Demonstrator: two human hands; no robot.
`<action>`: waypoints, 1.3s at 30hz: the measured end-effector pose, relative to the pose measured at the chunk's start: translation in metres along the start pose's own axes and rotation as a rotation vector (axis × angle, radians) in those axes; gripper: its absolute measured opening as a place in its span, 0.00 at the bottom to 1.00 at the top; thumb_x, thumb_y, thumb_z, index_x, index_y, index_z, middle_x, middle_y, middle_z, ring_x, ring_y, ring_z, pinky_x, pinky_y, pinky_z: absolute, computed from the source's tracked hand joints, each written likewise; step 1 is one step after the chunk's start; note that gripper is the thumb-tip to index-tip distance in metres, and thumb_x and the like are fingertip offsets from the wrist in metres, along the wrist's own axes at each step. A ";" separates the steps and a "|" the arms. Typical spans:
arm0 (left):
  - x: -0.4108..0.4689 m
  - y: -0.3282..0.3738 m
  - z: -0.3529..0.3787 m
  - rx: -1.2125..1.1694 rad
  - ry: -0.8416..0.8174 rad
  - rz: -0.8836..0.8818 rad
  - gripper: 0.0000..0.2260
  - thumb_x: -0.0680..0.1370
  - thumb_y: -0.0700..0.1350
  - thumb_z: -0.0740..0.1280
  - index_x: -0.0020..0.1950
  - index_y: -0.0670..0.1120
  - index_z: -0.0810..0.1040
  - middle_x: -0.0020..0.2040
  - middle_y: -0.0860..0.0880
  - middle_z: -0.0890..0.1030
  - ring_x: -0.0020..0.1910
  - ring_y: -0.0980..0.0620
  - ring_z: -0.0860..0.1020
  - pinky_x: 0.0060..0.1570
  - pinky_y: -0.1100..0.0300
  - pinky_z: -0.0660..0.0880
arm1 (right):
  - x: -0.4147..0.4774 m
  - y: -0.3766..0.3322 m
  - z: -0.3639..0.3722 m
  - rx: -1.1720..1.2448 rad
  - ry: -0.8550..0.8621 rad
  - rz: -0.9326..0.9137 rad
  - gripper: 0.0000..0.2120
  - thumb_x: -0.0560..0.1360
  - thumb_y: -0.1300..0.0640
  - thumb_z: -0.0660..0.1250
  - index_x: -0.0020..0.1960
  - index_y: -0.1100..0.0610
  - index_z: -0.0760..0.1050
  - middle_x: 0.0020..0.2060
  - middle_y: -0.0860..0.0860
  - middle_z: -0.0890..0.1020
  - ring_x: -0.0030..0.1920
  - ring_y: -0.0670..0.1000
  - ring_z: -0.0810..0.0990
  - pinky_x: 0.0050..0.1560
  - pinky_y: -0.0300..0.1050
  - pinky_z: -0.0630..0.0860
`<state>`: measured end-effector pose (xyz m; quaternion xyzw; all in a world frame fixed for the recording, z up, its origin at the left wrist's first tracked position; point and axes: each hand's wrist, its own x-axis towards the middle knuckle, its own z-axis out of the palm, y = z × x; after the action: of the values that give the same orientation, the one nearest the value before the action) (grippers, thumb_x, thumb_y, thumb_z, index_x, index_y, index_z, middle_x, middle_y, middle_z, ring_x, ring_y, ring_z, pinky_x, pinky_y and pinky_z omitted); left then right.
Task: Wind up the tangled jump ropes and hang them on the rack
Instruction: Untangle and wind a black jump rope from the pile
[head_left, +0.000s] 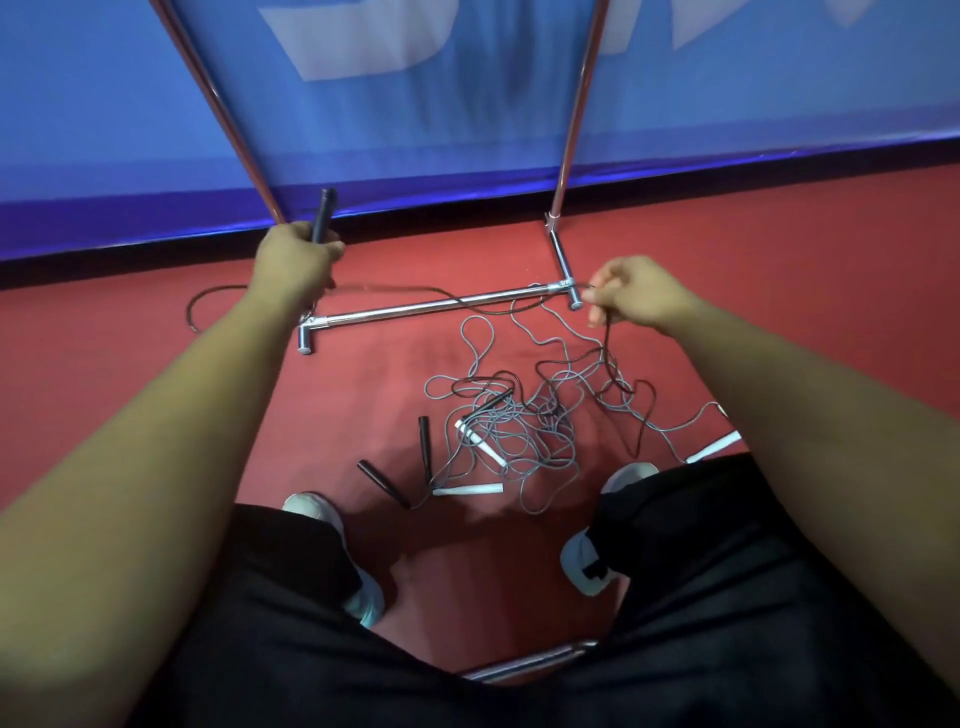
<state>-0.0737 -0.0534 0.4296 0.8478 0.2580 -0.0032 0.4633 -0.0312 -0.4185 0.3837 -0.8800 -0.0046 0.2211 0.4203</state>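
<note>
Black jump rope pulled out between both hands, the rest sitting in a knot on the floor

Left hand (296, 260) has its fingers wrapped tight round a black handle (323, 215), which points up and away toward the blue barrier (415, 130). The right hand (631, 296) has the black cord (447, 297) pinched in its curled fingers. The cord runs roughly left to right between the hands and crosses over the rack (415, 310) base bar, then drops from the right hand into the tangled pile (535, 421) of grey and black rope on the red floor (156, 364), just in front of the shoes (584, 564). The rack's two uprights lean up against the barrier. Loose black handles (383, 483) and white handles (470, 490) lie at the near edge of the pile, pointing all over the place.
</note>
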 end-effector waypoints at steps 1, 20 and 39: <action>-0.002 0.003 0.003 0.023 0.018 0.019 0.03 0.79 0.40 0.67 0.52 0.46 0.79 0.28 0.49 0.75 0.15 0.60 0.69 0.17 0.68 0.64 | -0.001 -0.019 0.003 0.054 0.001 -0.054 0.08 0.78 0.66 0.68 0.41 0.59 0.72 0.25 0.50 0.80 0.26 0.46 0.79 0.33 0.42 0.76; -0.012 0.052 -0.013 -1.001 -0.331 0.109 0.11 0.84 0.40 0.59 0.42 0.47 0.67 0.31 0.52 0.69 0.25 0.59 0.58 0.21 0.69 0.55 | 0.018 -0.015 -0.003 -0.457 -0.287 -0.002 0.06 0.76 0.67 0.67 0.42 0.61 0.80 0.36 0.53 0.82 0.41 0.50 0.80 0.53 0.47 0.78; -0.036 0.048 0.020 -0.410 -0.514 0.211 0.09 0.83 0.41 0.63 0.59 0.39 0.78 0.44 0.48 0.85 0.23 0.56 0.69 0.22 0.66 0.61 | -0.039 -0.150 0.033 -0.011 -0.150 -0.502 0.06 0.76 0.58 0.72 0.47 0.61 0.84 0.24 0.56 0.75 0.24 0.48 0.75 0.28 0.36 0.68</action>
<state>-0.0793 -0.1060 0.4645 0.7306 0.0389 -0.1166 0.6716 -0.0524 -0.3048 0.4922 -0.8347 -0.2550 0.1745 0.4558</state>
